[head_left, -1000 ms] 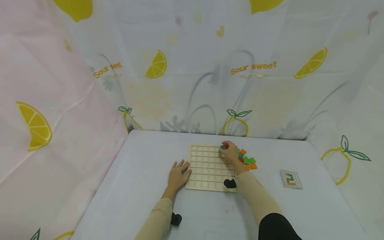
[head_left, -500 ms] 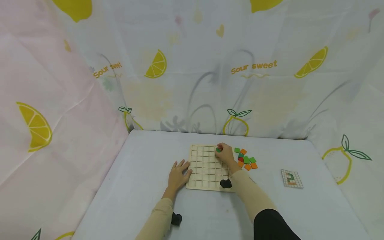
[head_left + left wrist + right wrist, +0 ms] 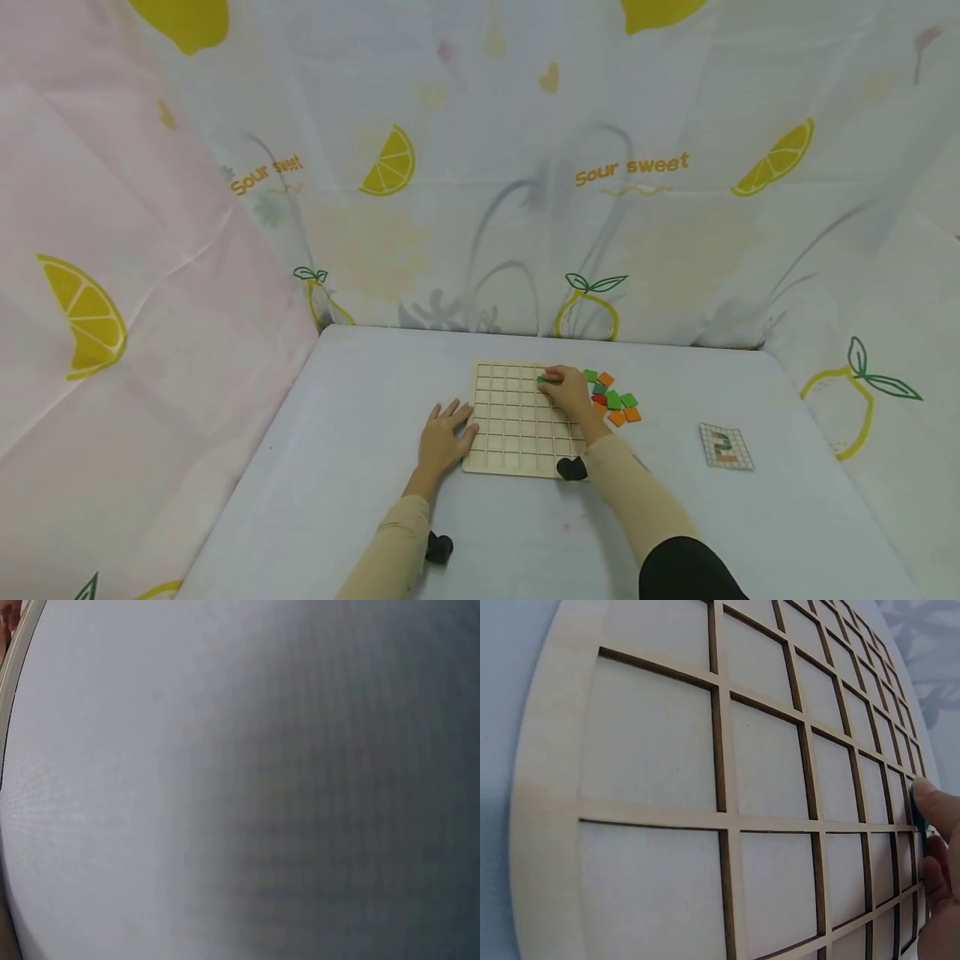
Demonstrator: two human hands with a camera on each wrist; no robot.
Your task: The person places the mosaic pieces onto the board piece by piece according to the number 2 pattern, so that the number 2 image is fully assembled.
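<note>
A pale wooden grid board [image 3: 517,421] lies on the table. My left hand [image 3: 441,443] rests at its left edge, fingers straight and spread. Over the board's far right part, my right hand [image 3: 573,393] pinches a small green square tile [image 3: 542,379]. From the right wrist, the thumb and fingertips [image 3: 934,801] show at the right edge, with a sliver of the green tile [image 3: 918,814] at the far grid cells. The fingers hide most of it. In the left wrist view, mostly white tabletop shows beside a strip of the board's edge [image 3: 16,664].
Right of the board lies a loose cluster of orange, red and green tiles [image 3: 613,401]. Farther right is a small gridded card [image 3: 726,447] with a coloured figure. A printed cloth [image 3: 480,233] hangs behind the white table [image 3: 360,400].
My right hand has moved left over the board with the green tile, then slightly nearer to me. The left hand has stayed at the board's edge.
</note>
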